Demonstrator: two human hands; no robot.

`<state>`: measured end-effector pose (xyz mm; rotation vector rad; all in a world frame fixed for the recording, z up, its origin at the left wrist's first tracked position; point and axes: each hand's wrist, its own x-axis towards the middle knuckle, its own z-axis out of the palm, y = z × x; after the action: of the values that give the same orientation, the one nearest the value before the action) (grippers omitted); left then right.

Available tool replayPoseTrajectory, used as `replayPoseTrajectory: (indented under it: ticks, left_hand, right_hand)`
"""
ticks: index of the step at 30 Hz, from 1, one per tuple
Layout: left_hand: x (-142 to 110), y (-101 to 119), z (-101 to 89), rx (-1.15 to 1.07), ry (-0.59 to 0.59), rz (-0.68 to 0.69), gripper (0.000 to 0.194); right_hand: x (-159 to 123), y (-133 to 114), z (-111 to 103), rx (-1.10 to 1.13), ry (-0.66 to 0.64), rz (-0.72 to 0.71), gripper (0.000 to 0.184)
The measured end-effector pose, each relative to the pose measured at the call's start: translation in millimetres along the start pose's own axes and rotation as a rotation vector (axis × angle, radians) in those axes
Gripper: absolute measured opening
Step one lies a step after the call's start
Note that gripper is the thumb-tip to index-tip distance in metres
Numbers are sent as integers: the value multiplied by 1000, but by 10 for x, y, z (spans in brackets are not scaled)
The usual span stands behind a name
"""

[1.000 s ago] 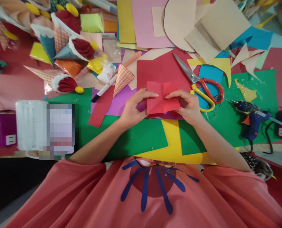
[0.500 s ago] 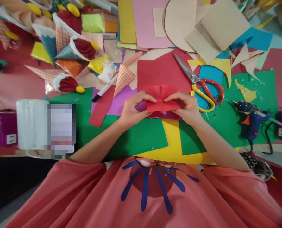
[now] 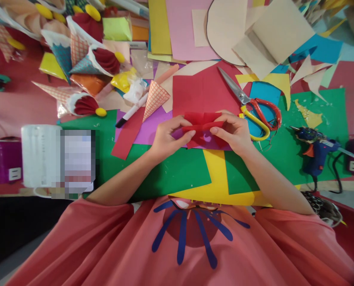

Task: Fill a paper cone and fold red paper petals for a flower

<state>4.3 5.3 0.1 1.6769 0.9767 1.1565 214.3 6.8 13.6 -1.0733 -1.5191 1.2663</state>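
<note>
Between my hands is a piece of red paper (image 3: 203, 118) with folds in it, held above the table. My left hand (image 3: 171, 136) pinches its left end, the thumb in front and the fingers behind. On the other end my right hand (image 3: 234, 132) is closed in the same way, with its thumb on the near edge. A larger sheet of red paper (image 3: 191, 93) with a crease lies flat just beyond. Scissors (image 3: 242, 99) with one red and one yellow handle rest open to the right of my right hand.
A blue glue gun (image 3: 315, 155) stands at the right, its cord trailing. Patterned paper cones (image 3: 103, 59) and a black-capped marker (image 3: 132, 111) lie at the left. A white box (image 3: 41, 155) sits beside a blurred phone (image 3: 78, 159). Green sheets (image 3: 165, 171) cover the near table.
The near edge of the red paper has been folded up and away from me, so a narrower strip shows. Both thumbs have moved onto its near side. The other things stay put.
</note>
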Motion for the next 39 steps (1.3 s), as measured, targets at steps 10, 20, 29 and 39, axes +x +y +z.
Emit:
replayPoseTrajectory:
  ticks: [10,20,29,39]
  left_hand:
    - [-27,-17,44,-83,-17,-112,54]
    - [4,34,4,173,-4,-18,20]
    - [-33,57,28,229,-56,-11,21]
    - [-14,90,24,189,-98,-76,19]
  right_hand:
    - [-1,-24,55,-52,-26,12,17]
    - [-38,-51,86,51,-99,91,52]
    - [-5,-46,85,-1,-70,154,24]
    - [0,-64,89,-19,-68,182,18]
